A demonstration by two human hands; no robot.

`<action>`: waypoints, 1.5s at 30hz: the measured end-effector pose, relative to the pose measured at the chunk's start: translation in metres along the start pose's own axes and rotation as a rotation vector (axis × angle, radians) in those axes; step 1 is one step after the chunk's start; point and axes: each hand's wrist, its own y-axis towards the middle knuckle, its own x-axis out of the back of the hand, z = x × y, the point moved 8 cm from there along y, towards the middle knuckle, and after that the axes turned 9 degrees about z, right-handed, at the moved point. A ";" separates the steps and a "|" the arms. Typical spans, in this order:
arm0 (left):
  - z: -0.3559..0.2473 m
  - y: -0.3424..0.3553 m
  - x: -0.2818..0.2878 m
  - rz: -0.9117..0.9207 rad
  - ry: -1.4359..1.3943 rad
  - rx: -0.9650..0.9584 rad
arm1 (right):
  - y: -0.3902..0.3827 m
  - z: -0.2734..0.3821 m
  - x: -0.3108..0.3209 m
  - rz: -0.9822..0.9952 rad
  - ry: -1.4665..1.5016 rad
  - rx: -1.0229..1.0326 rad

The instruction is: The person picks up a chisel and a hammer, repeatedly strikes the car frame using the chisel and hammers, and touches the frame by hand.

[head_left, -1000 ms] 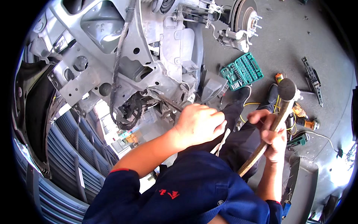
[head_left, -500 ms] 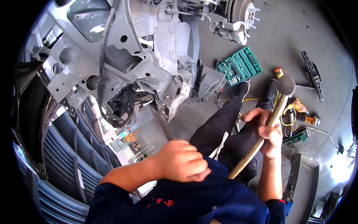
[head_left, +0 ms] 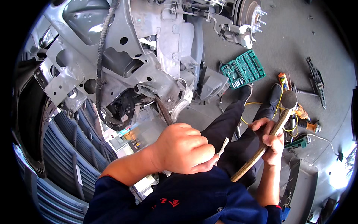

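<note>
I see the left fist point(head_left: 186, 149) clenched round the bar point(head_left: 164, 111), which slants up-left toward the frame point(head_left: 164, 79); the right hand point(head_left: 271, 140) curls its fingers round the hammer point(head_left: 282, 120).

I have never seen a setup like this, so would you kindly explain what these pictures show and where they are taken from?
There is no robot here, only a person's bare left hand and right hand. Every picture comes from one wide camera worn on the person's head, looking down, so straight edges bend near the rim. The right hand holds a wooden-handled hammer. The left hand is closed in a fist around what looks like a dark bar, which reaches up to the bare metal vehicle body. On the grey floor lie an open green tool case and orange power tools.
</note>
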 end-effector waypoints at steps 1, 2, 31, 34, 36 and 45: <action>0.003 0.000 0.000 -0.001 0.017 0.025 | 0.001 0.000 -0.001 -0.005 -0.008 -0.006; 0.004 0.001 0.001 -0.005 0.019 0.026 | 0.002 -0.001 -0.001 -0.002 -0.011 -0.006; 0.063 -0.003 -0.008 -0.350 0.150 0.139 | -0.075 0.001 -0.031 -0.242 -0.287 0.047; 0.070 -0.004 -0.016 -0.308 0.078 0.116 | -0.113 0.008 -0.038 -0.334 -0.337 0.213; 0.070 -0.007 -0.022 -0.223 0.127 0.146 | -0.128 -0.002 -0.051 -0.329 -0.297 0.363; 0.068 -0.025 -0.025 -0.261 0.112 0.071 | -0.150 -0.050 -0.095 -0.471 -0.386 0.430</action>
